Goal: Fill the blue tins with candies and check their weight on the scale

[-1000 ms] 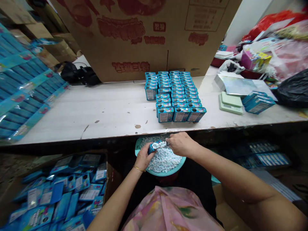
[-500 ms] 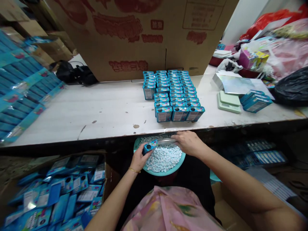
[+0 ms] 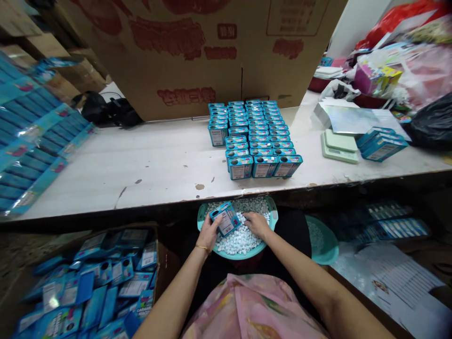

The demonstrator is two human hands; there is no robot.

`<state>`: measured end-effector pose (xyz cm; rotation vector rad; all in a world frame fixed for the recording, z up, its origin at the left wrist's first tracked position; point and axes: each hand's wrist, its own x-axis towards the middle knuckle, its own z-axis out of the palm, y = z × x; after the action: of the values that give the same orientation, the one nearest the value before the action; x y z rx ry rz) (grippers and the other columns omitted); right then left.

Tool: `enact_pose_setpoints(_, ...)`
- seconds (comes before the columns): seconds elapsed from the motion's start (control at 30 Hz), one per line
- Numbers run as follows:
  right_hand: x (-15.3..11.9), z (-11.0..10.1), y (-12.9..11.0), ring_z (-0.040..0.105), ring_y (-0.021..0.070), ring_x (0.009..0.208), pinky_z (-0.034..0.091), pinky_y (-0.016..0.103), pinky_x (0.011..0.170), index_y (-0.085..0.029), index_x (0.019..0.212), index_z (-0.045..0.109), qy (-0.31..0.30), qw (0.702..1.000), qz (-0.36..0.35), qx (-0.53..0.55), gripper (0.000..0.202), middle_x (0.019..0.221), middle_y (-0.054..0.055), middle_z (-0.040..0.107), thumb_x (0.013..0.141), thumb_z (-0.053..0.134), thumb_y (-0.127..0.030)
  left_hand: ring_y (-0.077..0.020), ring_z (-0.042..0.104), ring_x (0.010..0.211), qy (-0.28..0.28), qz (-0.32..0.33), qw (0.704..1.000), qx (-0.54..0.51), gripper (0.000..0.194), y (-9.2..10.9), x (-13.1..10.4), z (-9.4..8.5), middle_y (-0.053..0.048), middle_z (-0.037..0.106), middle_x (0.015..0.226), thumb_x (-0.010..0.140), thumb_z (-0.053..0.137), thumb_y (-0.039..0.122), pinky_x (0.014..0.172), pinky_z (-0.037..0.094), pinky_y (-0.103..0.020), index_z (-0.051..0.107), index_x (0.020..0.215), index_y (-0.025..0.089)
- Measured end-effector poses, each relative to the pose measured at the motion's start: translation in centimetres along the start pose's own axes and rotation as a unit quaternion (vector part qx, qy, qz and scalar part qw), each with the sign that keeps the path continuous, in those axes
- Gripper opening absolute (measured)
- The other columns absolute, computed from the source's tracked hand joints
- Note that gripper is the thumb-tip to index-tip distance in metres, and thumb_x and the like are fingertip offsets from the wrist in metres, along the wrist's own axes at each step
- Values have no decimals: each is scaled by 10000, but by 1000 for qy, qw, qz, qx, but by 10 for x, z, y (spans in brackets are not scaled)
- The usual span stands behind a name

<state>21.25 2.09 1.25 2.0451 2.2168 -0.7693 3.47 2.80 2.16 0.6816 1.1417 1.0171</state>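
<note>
My left hand is closed round a small printed blue box, tilted over a turquoise basin. Small white and pale blue candies fill the basin, which rests at my lap below the table edge. My right hand reaches into the candies just right of the box. Its fingers are bent together, and the tips are partly hidden, so what they grip cannot be made out. On the table beyond stand several rows of similar blue boxes, some with loose candies on top.
A large cardboard box stands behind the rows on the white table. To the right are a pale green scale and more blue boxes. Lower left is a carton of blue boxes; another turquoise basin sits lower right.
The box in my left hand has turned so its broad printed side faces up. My right hand has moved down and left into the candies; the clear tube it held is no longer visible.
</note>
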Motion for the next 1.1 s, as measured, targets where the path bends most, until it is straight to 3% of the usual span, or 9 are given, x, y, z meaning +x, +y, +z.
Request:
enact_pose_setpoints(0.1,-6,-14,15,508,164,1015,379,249,818,-260,1131,518,6,997,-24,70,365,1120,10,565,771,480,-297,-156,559,848,18,76,993,83,404,19,-9,-21,-20,594,931,624,624,375,806,424,-317,505,966,195)
enact_pose_setpoints(0.23,-25,-51,25,520,156,996,380,238,819,-254,1109,542,19,994,-71,77,351,1099,10,582,762,498,-291,-164,541,833,34,164,957,238,404,32,-17,-42,-14,594,879,595,646,346,814,405,-287,538,950,186)
enact_pose_setpoints(0.43,-43,-114,-4,529,167,970,382,243,774,-278,1095,542,17,993,-112,-25,335,1054,0,599,771,481,-339,-188,546,840,4,188,937,293,375,26,-17,-22,-12,607,863,571,649,327,827,388,-292,570,917,206)
enact_pose_setpoints(0.57,-47,-139,-36,546,188,920,382,267,730,-266,1067,553,-3,982,-139,-130,308,1005,31,611,788,430,-316,-192,540,876,-34,212,919,330,361,24,-14,-11,-21,606,924,598,627,298,836,380,-288,577,948,227)
enact_pose_setpoints(0.73,-50,-147,-63,570,188,809,380,271,680,-180,916,593,2,963,-159,-217,251,879,86,620,790,380,-221,-205,523,942,-36,219,918,329,377,23,-12,-13,-42,598,972,583,632,260,868,357,-293,583,955,214)
enact_pose_setpoints(0.87,-53,-150,-71,570,200,778,383,281,650,-170,883,581,12,954,-170,-246,227,848,89,611,773,384,-181,-195,530,917,-42,229,911,341,377,20,-10,-13,-39,598,967,613,616,273,848,367,-290,565,981,212)
enact_pose_setpoints(0.97,-56,-151,-55,569,194,793,380,277,656,-186,935,567,17,959,-154,-239,240,881,82,603,796,372,-204,-180,539,866,-36,231,911,339,363,19,-10,-17,-26,600,929,623,618,296,821,379,-276,562,970,206)
enact_pose_setpoints(1.1,-58,-133,1,566,176,834,373,262,693,-230,1050,529,-2,973,-77,-218,275,944,65,595,811,397,-259,-170,539,824,-14,196,937,289,371,18,-6,-32,-16,592,873,617,631,325,796,394,-278,558,953,184)
